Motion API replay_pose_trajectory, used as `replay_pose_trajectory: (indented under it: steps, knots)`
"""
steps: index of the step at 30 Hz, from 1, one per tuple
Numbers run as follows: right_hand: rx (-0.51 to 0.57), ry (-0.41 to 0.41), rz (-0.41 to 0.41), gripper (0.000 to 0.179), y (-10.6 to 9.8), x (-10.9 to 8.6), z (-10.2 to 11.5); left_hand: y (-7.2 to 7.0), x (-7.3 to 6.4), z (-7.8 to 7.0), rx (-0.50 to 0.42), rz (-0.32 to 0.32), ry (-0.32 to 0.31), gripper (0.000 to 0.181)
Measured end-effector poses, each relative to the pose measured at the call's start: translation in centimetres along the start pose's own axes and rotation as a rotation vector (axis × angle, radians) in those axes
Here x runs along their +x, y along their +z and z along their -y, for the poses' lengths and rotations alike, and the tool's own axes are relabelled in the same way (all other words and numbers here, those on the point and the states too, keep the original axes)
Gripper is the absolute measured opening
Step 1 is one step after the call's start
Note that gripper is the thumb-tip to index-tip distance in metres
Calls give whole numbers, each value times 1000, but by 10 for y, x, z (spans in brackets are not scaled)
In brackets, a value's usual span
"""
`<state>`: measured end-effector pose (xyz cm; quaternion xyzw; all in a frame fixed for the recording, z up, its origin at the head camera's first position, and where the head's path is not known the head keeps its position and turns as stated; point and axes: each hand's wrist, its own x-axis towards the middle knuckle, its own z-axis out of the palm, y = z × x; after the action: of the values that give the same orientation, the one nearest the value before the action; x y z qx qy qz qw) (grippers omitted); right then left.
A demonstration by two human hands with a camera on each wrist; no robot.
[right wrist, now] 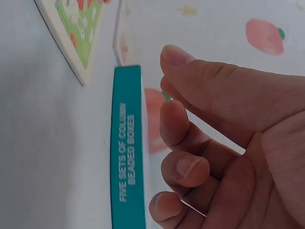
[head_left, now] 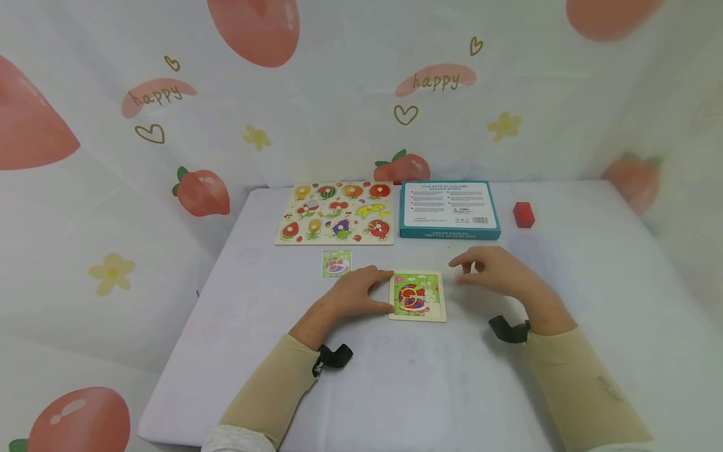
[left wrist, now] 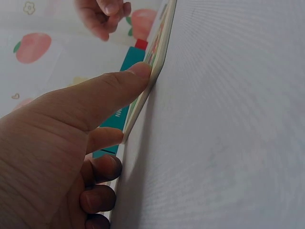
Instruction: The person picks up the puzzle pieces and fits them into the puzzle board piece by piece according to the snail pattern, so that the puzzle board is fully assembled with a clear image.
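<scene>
A square wooden snail puzzle [head_left: 415,296] in a pale frame lies at mid-table, its snail's shell red and purple. Thumb and forefinger of my left hand [head_left: 358,292] hold its left edge, spread between near and far corners. In the left wrist view the thumb tip rests against the puzzle's edge [left wrist: 157,67], and the other fingers bend below. To the right of the puzzle, my right hand [head_left: 491,270] hovers with fingers loosely curled. Nothing shows between the fingers of the right hand [right wrist: 224,138] in its wrist view. A small square snail picture [head_left: 336,263] lies above the left hand.
Along the back stand a wooden fruit puzzle board [head_left: 285,229] with several fruit pieces and a teal-edged box [head_left: 449,210] printed "Five Sets of Column Beaded Boxes". A red block [head_left: 524,215] sits at the back right. White strawberry-print cloth [head_left: 339,125] hangs behind the table [head_left: 384,389].
</scene>
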<state>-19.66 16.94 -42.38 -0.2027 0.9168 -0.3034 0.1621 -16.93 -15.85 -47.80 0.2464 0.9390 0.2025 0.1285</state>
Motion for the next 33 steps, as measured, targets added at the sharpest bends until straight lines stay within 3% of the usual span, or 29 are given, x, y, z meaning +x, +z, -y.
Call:
replay_pose_trajectory:
  steps: [12, 24, 33]
  knots:
    - [81, 170, 38, 46, -19, -3, -24, 0, 0, -1, -1, 2, 0, 81]
    - [86, 238, 57, 52, -32, -11, -46, -2, -2, -2, -3, -2, -2, 81]
    - [78, 312, 88, 45, -37, -16, -62, 0, -2, -1, -7, -10, 3, 79]
